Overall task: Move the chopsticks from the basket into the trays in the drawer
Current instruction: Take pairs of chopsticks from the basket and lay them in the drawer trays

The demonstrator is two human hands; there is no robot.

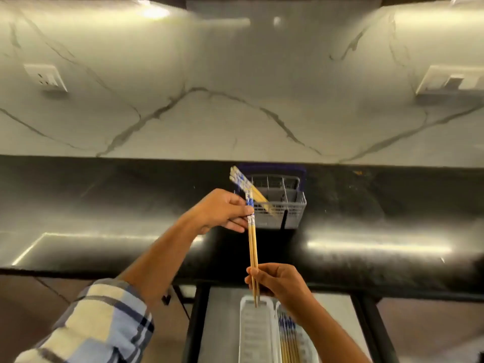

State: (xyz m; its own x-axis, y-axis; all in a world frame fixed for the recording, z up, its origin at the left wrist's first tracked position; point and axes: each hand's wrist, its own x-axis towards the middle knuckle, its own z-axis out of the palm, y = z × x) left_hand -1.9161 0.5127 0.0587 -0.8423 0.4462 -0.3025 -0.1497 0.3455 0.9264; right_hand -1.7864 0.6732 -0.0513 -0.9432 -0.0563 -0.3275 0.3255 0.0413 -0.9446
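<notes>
Two hands on one chopstick pair, centre frame: left hand pinches the patterned tops, right hand closes round the tips, I reckon to square them before dropping. Tips hang over the left tray in the drawer. More chopsticks remain in the basket; right tray holds several.

A grey wire basket sits on the dark shiny tabletop, up against the marble wall. Some wooden chopsticks lean inside it. Below the tabletop, the open drawer holds two white plastic trays side by side: the left tray and the right tray, which has more chopsticks in it.
</notes>
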